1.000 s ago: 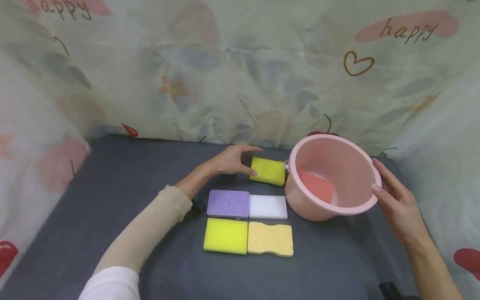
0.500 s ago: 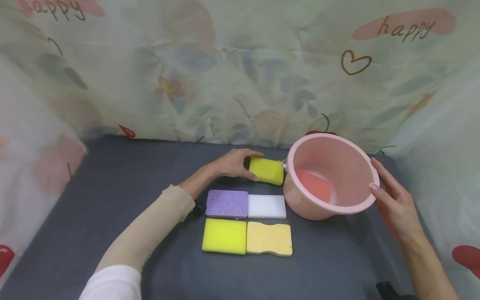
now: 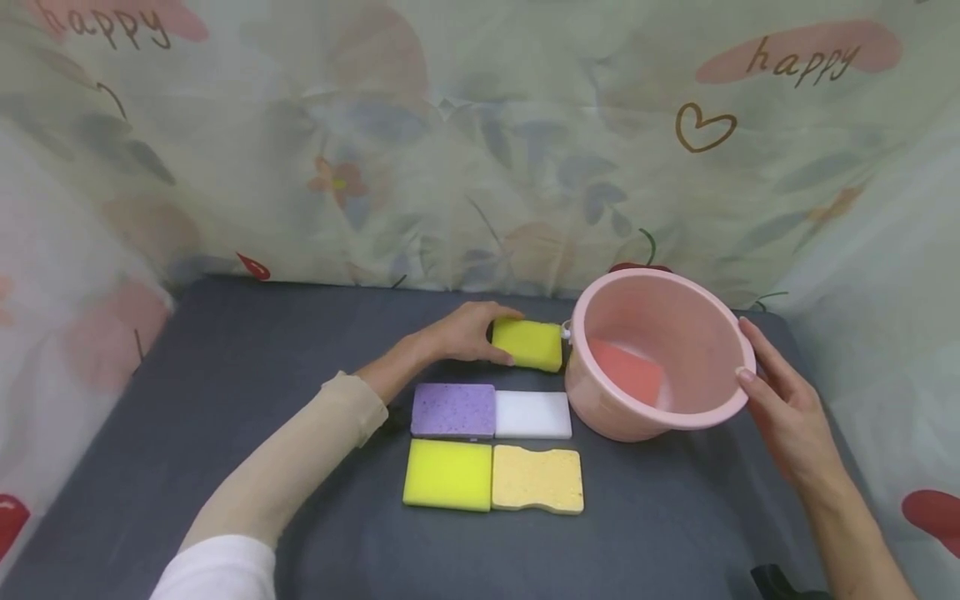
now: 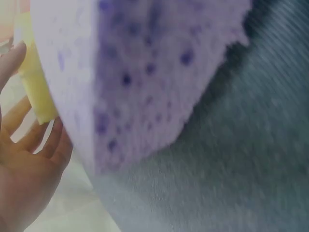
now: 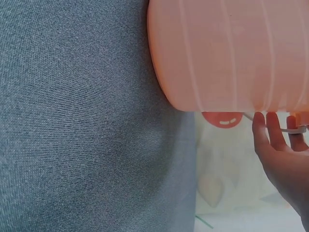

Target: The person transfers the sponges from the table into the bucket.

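At the back of the table, my left hand (image 3: 468, 331) grips a yellow sponge (image 3: 527, 344), thumb on its near side and fingers behind it. In the left wrist view the same sponge (image 4: 36, 82) shows beyond the spread fingers, while a purple sponge (image 4: 145, 72) fills the foreground. My right hand (image 3: 787, 417) holds the pink bucket (image 3: 611, 408) by the right side of its rim, thumb over the edge. The right wrist view shows fingertips against the bucket's outer wall (image 5: 231, 53). Inside the bucket lies a coral-red sponge (image 3: 628, 372).
In front of the left hand are a purple sponge (image 3: 453, 411) and a white sponge (image 3: 533, 415), side by side. Nearer stand a bright yellow sponge (image 3: 448, 475) and a wavy-edged pale yellow sponge (image 3: 537, 478). A patterned curtain (image 3: 450, 167) hangs behind the dark table (image 3: 322, 533).
My left hand has closed in on the yellow sponge and gripped it; the sponge has turned slightly and shifted a little left. My right hand stays at the bucket's rim.
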{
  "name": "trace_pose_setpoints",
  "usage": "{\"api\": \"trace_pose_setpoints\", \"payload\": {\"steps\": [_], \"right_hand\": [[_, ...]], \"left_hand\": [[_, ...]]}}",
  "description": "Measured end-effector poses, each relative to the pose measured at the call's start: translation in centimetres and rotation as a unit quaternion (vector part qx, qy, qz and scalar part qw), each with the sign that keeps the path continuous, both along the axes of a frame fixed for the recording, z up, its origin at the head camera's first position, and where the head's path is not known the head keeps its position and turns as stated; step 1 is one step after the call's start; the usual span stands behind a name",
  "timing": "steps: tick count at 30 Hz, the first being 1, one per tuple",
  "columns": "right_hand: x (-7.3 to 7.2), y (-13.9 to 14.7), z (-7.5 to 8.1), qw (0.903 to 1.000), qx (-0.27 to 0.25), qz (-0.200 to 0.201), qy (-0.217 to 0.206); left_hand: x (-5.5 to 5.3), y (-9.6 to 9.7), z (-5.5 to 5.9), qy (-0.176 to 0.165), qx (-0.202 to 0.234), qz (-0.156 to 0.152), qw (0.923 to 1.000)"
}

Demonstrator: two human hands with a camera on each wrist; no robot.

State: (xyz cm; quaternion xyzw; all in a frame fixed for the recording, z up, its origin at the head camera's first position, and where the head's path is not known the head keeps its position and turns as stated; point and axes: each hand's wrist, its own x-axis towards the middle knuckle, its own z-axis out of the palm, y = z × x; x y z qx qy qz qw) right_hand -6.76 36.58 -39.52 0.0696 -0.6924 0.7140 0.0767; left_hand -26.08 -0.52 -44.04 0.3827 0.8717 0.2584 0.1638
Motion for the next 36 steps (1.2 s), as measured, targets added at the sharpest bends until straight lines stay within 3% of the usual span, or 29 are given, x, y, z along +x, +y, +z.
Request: {"api": "trace_pose_setpoints", "payload": {"steps": [5,16,25,36], "right_hand": [[0.1,0.1,-0.1,1.0,0.004,0.0,0.0],[0.2,0.4,-0.1,0.9994,0.027,-0.003,-0.02],[0.2,0.3,-0.1,0.9997,0.017,0.01,-0.013],[0.1,0.4,0.0,0.9997,0.022,0.003,-0.011]], "left_hand": [[0.1,-1.1,0.5,-0.015,0.004,0.011,0.9998],[-0.4,-2.4,2.0,-0.013,0.037,0.016,0.9991],[-0.7,-3.4,4.0,-0.019,0.082,0.032,0.996],[-1.0,-3.1,7.0,0.015,0.132,0.035,0.9905]]}}
